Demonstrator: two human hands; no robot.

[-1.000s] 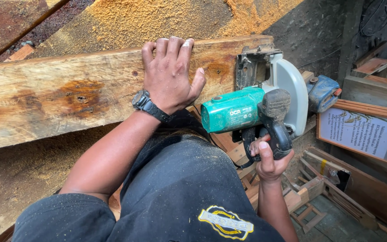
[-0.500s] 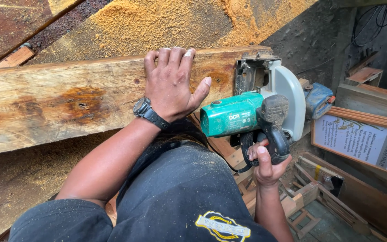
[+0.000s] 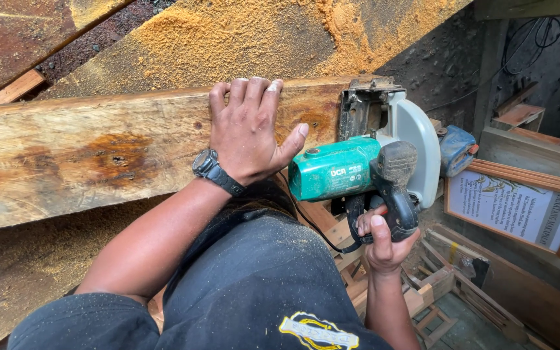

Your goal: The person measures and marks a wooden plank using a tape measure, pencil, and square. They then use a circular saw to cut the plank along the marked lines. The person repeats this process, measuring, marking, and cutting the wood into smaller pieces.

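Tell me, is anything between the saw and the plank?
Nothing visible. The green saw, held in the right hand, sits right at the plank's end. The left hand lies flat on the plank, beside the saw, not in front of it.

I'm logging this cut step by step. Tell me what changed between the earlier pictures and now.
Very little. The green circular saw sits at the same right end of the plank, with no clear advance. The left hand stays flat on the plank, the right hand keeps its grip on the saw's black handle. Only the camera view shifts slightly.
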